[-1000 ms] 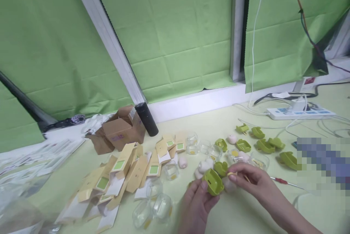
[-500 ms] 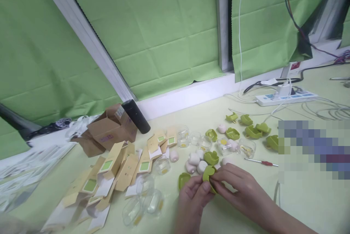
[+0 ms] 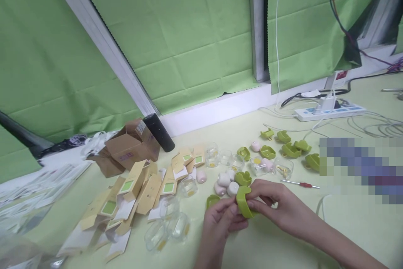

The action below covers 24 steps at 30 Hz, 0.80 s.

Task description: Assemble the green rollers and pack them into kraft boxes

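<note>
Both hands meet low in the middle, around a green cover with a rounded, ear-like edge. My left hand pinches its left side between thumb and fingers. On its other side, my right hand grips with thumb and fingertips. Just behind lie several small white and pink rounded cases and another green cover. Partly hidden by my left fingers, one more green cover rests on the table. The inside of the held cover cannot be seen.
Opened cardboard boxes and clear plastic shells lie to the left. Several green covers spread at the back right, near a red-handled screwdriver. A power strip with cables sits behind. A blurred patch hides the right edge.
The green cover has been turned, showing more of its curved side. My left fingers have shifted slightly lower on it. The view has tilted a little.
</note>
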Each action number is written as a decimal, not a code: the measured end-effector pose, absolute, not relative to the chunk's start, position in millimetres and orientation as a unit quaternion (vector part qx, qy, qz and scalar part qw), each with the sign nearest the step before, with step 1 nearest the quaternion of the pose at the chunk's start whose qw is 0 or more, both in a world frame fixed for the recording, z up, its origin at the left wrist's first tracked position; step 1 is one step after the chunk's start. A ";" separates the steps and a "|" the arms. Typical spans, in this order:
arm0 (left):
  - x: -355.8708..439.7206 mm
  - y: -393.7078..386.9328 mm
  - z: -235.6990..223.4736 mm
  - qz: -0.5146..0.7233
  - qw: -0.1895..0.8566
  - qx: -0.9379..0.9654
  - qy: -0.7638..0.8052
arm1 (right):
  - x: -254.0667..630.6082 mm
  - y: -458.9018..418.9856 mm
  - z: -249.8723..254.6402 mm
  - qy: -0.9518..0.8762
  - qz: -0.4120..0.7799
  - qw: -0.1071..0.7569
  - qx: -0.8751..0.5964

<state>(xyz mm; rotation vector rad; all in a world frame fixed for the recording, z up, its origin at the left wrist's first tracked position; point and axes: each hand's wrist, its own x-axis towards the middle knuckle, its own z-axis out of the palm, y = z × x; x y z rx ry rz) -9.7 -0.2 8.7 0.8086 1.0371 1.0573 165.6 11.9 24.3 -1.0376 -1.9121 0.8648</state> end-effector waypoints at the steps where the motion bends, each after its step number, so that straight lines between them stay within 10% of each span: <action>1: -9.8 0.3 7.9 0.464 0.662 0.364 0.462 | 165.6 12.2 25.4 -0.747 0.344 0.385 -0.419; 19: 3.5 4.4 -6.8 0.405 0.662 0.487 0.401 | 185.0 -4.2 31.0 -0.868 0.236 0.320 -0.299; 24: -16.0 7.1 6.3 0.392 0.454 0.658 0.455 | 214.9 -5.5 18.0 -0.818 0.232 0.300 -0.434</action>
